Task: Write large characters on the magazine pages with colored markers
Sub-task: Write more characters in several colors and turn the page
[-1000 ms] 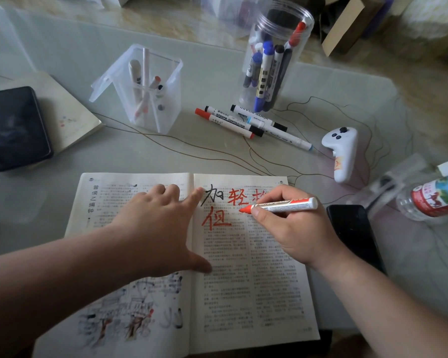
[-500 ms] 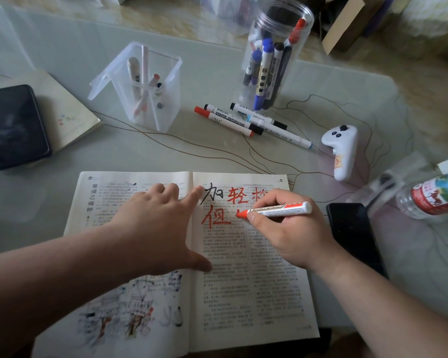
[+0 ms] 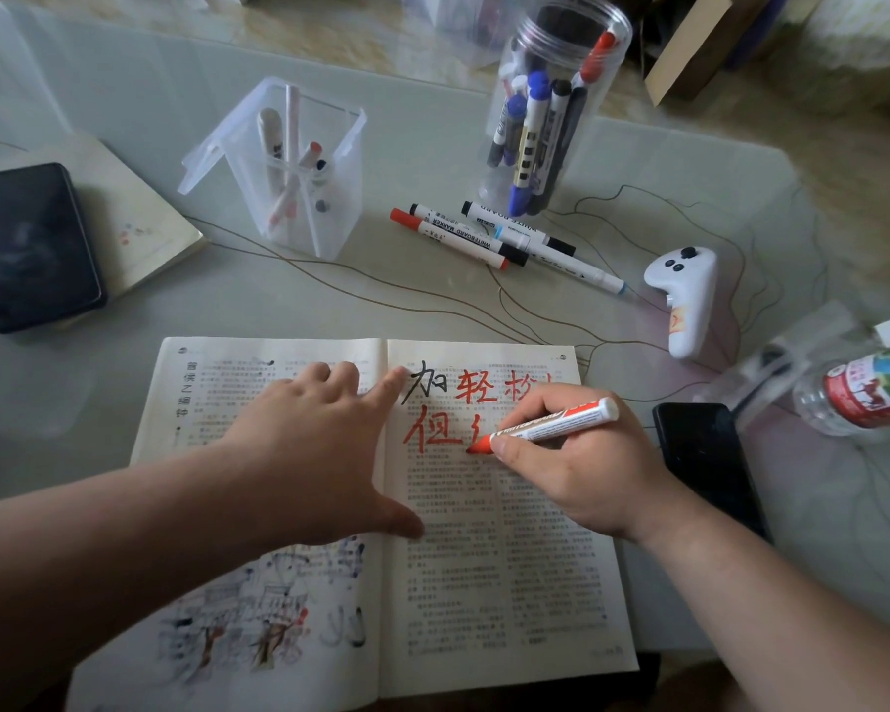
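The magazine [image 3: 509, 583] lies open on the glossy counter [image 3: 330, 300], its thin matte pages likely to curl at the spine, so the left hand [image 3: 319, 454] presses it flat, fingers [image 3: 391, 388] spread. The right hand [image 3: 581, 480] pinches the red marker [image 3: 556, 425] low on its smooth, light plastic barrel, felt tip touching the right page beside the red characters [image 3: 476, 386].

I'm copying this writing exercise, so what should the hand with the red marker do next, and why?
Probably draw the next stroke of the unfinished red character: the right hand grips the red marker with its tip on the right page, beside the finished second-row character, and the left hand presses the magazine flat.
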Tool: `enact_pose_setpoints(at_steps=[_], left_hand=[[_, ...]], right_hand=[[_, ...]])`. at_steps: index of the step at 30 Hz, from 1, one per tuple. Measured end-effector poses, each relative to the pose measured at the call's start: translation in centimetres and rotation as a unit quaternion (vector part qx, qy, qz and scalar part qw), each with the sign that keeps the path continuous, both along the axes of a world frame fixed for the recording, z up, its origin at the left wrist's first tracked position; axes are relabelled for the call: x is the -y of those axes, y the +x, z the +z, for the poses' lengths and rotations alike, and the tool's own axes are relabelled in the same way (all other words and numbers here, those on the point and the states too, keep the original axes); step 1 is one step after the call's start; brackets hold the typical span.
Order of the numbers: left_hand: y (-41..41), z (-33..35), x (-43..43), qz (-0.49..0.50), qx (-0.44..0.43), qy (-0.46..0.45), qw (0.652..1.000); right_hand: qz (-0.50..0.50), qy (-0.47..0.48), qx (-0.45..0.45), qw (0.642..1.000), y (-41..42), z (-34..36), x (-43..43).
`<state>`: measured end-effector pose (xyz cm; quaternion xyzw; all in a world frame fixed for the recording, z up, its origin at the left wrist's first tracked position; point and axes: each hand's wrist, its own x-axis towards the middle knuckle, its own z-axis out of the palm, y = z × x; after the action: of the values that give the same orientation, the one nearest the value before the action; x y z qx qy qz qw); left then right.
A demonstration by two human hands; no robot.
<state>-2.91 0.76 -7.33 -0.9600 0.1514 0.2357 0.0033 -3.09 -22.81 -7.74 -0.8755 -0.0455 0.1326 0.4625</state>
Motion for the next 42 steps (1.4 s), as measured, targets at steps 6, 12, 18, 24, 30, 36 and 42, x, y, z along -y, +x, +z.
enact_pose_setpoints(at_steps=[6, 12, 18, 24, 30, 36, 42], left_hand=[[0.0, 0.1, 0.0, -0.001, 0.001, 0.0, 1.0], [0.0, 0.1, 0.0, 0.001, -0.005, 0.004, 1.0], [0.0, 0.2, 0.0, 0.001, -0.009, 0.002, 1.0], [0.0, 0.2, 0.1, 0.0, -0.005, 0.001, 1.0], [0.0, 0.3, 0.1, 0.001, -0.007, 0.001, 1.0], [0.0, 0.3, 0.1, 0.0, -0.01, 0.002, 1.0], [0.0, 0.2, 0.0, -0.001, -0.006, 0.001, 1.0]], right_hand=[[-0.083, 0.022, 0.02, 0.996, 0.8, -0.2, 0.8], [-0.081, 0.015, 0.052, 0.995, 0.7, -0.5, 0.5], [-0.063, 0.016, 0.017, 0.998, 0.4, -0.4, 0.4], [-0.098, -0.004, 0.025, 0.995, 0.8, -0.6, 0.6], [-0.092, 0.02, 0.001, 0.996, 0.9, -0.4, 0.8], [-0.052, 0.004, 0.006, 0.999, 0.7, 0.0, 0.5], [-0.107, -0.028, 0.014, 0.994, 1.3, -0.6, 1.0]])
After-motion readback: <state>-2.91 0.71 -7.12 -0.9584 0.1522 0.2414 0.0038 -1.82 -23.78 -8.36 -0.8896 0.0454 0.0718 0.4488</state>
